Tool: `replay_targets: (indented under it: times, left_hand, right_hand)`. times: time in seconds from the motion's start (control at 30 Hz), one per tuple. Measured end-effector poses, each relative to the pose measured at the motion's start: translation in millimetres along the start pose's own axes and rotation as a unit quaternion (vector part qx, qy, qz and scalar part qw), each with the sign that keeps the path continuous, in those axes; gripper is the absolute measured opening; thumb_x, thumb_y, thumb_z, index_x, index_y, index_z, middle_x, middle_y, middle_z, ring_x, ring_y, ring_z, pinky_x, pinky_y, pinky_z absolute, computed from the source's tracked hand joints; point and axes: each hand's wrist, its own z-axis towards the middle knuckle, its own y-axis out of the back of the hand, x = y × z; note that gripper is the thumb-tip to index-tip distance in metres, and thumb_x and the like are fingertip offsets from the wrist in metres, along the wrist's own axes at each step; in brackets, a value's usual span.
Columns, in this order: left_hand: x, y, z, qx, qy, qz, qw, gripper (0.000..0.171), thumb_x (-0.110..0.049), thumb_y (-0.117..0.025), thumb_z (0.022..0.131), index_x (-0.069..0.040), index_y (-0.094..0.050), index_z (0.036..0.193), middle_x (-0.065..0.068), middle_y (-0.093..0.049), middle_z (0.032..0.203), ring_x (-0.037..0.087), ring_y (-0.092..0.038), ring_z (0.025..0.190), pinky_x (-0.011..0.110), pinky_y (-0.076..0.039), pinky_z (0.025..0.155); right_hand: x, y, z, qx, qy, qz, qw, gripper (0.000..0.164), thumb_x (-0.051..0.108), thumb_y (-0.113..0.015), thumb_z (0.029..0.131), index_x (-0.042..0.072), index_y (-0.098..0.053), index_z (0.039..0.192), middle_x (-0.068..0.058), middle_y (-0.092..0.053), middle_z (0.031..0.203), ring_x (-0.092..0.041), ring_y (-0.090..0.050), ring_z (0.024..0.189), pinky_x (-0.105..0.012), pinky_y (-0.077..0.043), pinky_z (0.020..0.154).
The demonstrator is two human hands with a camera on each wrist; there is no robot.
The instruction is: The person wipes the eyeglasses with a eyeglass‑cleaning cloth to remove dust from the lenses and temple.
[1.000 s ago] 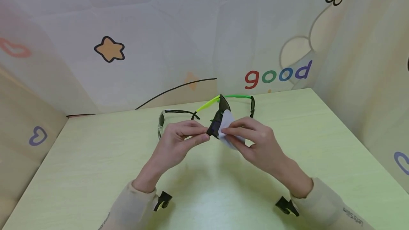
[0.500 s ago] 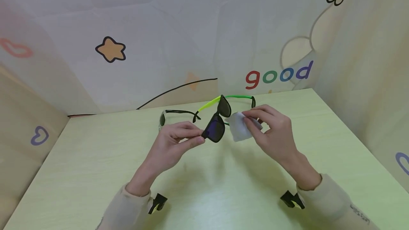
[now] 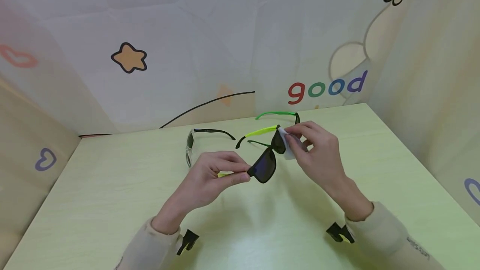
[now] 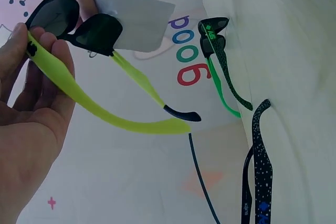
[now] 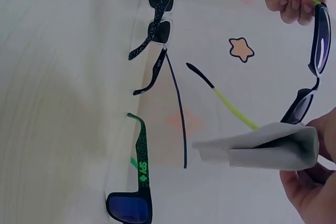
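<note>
Dark-lensed sunglasses (image 3: 264, 166) with yellow-green temples (image 4: 100, 106) are held up over the table. My left hand (image 3: 215, 176) pinches them at one hinge, thumb and fingers on the frame corner. In my right hand (image 3: 316, 145) is a folded pale grey cloth (image 5: 257, 145), pinched between thumb and fingers. The cloth lies against the far lens, right at its outer edge, and partly covers that end of the frame. Both temples are unfolded and point away from me, as the left wrist view shows.
Behind the hands, two more pairs rest on the pale table (image 3: 112, 191): sunglasses with clear frame and black temples (image 3: 190, 143) at left, and black-and-green sunglasses (image 5: 131, 205) at right. A printed curtain (image 3: 195, 45) hangs along the table's back edge.
The cloth came away from the near lens, and the right hand now has it at the far lens. The left hand has shifted the sunglasses right and towards me, turning their lenses more into view.
</note>
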Motion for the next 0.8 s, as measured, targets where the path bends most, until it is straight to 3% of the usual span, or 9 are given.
replay_targets:
  times: [0.2, 0.33, 0.53, 0.8]
  left_hand:
    - [1.1, -2.0, 0.5, 0.001, -0.017, 0.009, 0.9998, 0.015, 0.004, -0.078, 0.088, -0.001, -0.082, 0.102, 0.007, -0.073, 0.093, 0.022, -0.066, 0.082, 0.028, -0.053, 0.066]
    - [2.6, -1.4, 0.9, -0.005, -0.02, 0.02, 0.9996, 0.014, 0.004, -0.078, 0.088, 0.0, -0.081, 0.101, 0.008, -0.073, 0.093, 0.021, -0.066, 0.082, 0.026, -0.053, 0.066]
    - [3.0, -1.5, 0.9, -0.005, -0.019, 0.019, 0.9996, 0.012, 0.001, -0.078, 0.089, 0.0, -0.082, 0.101, 0.011, -0.074, 0.093, 0.021, -0.068, 0.083, 0.028, -0.055, 0.067]
    - [0.9, -4.4, 1.4, 0.009, -0.032, 0.009, 0.9994, 0.015, 0.005, -0.078, 0.087, 0.0, -0.081, 0.101, 0.007, -0.074, 0.094, 0.021, -0.069, 0.084, 0.035, -0.057, 0.067]
  right_hand:
    - [4, -2, -2, 0.027, 0.015, 0.03, 0.999, 0.02, -0.008, -0.08, 0.084, 0.0, -0.079, 0.103, -0.004, -0.074, 0.097, -0.013, -0.068, 0.076, -0.014, -0.054, 0.063]
    - [7, -3, -3, 0.036, 0.05, 0.053, 0.997, 0.023, -0.011, -0.081, 0.082, 0.0, -0.08, 0.102, -0.004, -0.074, 0.098, -0.011, -0.065, 0.072, -0.013, -0.052, 0.062]
    - [11, -4, -3, 0.023, 0.094, 0.056, 0.994, 0.024, -0.012, -0.082, 0.079, 0.001, -0.08, 0.1, -0.005, -0.074, 0.096, -0.01, -0.058, 0.066, -0.015, -0.047, 0.057]
    - [10, 0, -2, 0.008, 0.062, 0.041, 0.997, 0.024, -0.009, -0.082, 0.082, 0.002, -0.08, 0.103, -0.002, -0.074, 0.093, -0.011, -0.062, 0.069, -0.014, -0.049, 0.059]
